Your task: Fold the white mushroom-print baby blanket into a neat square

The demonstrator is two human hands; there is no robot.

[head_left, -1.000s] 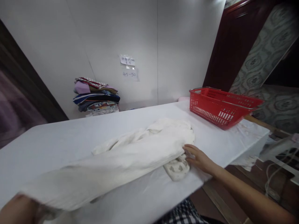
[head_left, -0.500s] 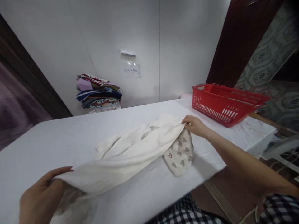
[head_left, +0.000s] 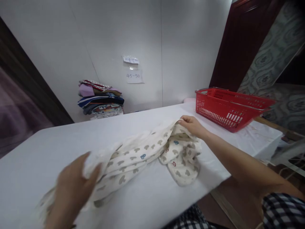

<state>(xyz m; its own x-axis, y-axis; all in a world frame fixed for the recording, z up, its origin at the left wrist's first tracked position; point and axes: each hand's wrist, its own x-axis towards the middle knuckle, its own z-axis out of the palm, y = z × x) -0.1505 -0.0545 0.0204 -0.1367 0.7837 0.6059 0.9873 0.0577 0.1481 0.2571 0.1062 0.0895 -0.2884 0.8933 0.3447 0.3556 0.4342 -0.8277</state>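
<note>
A crumpled white cloth (head_left: 133,157), printed with grey mushroom-like shapes and a few blue and red marks, stretches across the white table (head_left: 152,197). My right hand (head_left: 192,126) pinches its upper right edge between thumb and fingers, lifting it slightly. Below that hand a rounded, folded part of the cloth hangs down onto the table. At the lower left, my left hand (head_left: 73,184) is blurred by motion over the cloth's other end, thumb and fingers apart. Part of the cloth is hidden behind this hand.
On the table's right stands a red plastic basket (head_left: 228,109) with metal handles. A stack of folded clothes (head_left: 101,98) sits against the back wall. A paper label (head_left: 134,76) reading "45-50" is on the wall. The table's front edge is close to my body.
My left hand has let go of the cloth's left edge and moved right. The cloth has turned so its printed side shows. My right hand shifted slightly left, still pinching.
</note>
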